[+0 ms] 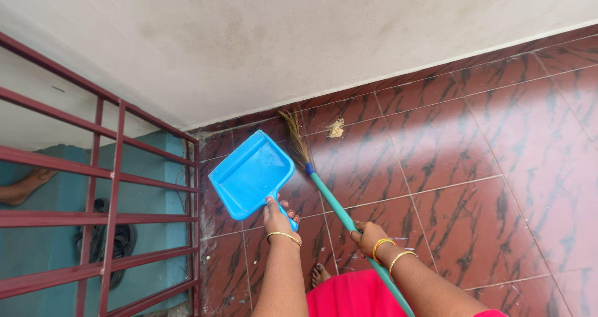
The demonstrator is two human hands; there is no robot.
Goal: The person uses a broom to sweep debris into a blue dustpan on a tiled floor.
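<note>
**Sweeping the corner pile toward the blue dustpan**

While the person stands on the red-brown tiled floor (pixel 448 161), the left hand (pixel 278 216) is wrapped tightly around the handle of a blue plastic dustpan (pixel 252 174), which is lifted and tilted above the floor near the corner where the white wall (pixel 280 37) meets the dark red railing (pixel 112 186). The right hand (pixel 367 235) is curled firmly around the green stick of a broom (pixel 324 192); its straw bristles point toward the foot of the wall. A small pale pile of dust (pixel 336 128) lies on the floor close to the wall, just beside the bristles and a little apart from the dustpan.

To do this step well, it seems wise to lay the front lip of the dustpan flat on the tile, close to the pile, so that no gap stays under it. The broom should probably move in short, light strokes, because long strokes may scatter the fine dust along the wall. The grout lines can hold crumbs, so a stroke along the line may help.

No packages, labels or signs are visible anywhere on the floor, the wall or the railing. Behind the railing, on a blue-green surface, a dark sandal (pixel 121 242) lies, and a foot of another person (pixel 28 185) shows at the left edge.
</note>
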